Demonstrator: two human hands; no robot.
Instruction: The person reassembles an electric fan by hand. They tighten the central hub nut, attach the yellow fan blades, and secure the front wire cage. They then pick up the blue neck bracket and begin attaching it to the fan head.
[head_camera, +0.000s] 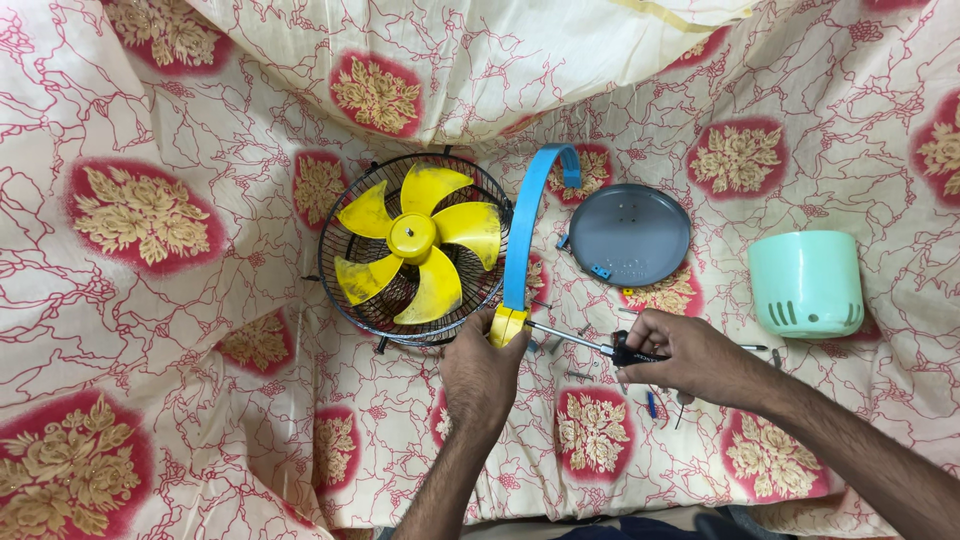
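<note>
With the grey round cover (629, 234) and mint housing (806, 283) already off at three o'clock, the left hand (482, 372) grips the blue bracket's yellow end (507, 325) while the right hand (690, 355), clamped on a screwdriver (590, 346), works there, and the yellow fan blade (414, 240) remains in its cage (335, 265).

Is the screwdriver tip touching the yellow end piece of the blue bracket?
Touching. The head view shows the screwdriver shaft running from the right hand into the yellow end piece, gripped by the left hand.
</note>
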